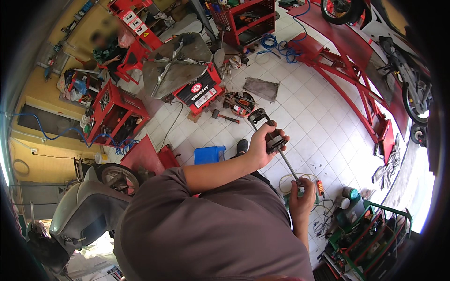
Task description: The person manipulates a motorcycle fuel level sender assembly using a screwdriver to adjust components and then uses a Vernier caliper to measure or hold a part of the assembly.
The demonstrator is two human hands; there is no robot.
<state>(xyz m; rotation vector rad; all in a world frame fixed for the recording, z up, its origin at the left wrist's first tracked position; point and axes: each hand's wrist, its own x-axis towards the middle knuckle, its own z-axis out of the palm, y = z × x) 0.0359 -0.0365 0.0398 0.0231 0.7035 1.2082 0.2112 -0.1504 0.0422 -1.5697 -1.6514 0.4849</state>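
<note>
In front of my body I hold a dark metal puller-like tool with a two-bar frame at its upper end and a long thin rod. My left hand is wrapped round the tool's body, just below the frame. Lower and to the right, my right hand is closed at the rod's lower end, its thumb and fingers round a small end piece. The tool slants from upper left to lower right. My left palm and fingers hide part of its body.
Ahead stands a tyre changer; a hammer and a round tool tray lie near it. A blue stool is by my foot. Right are a red lift and green tool rack; left, a scooter. A person sits far left.
</note>
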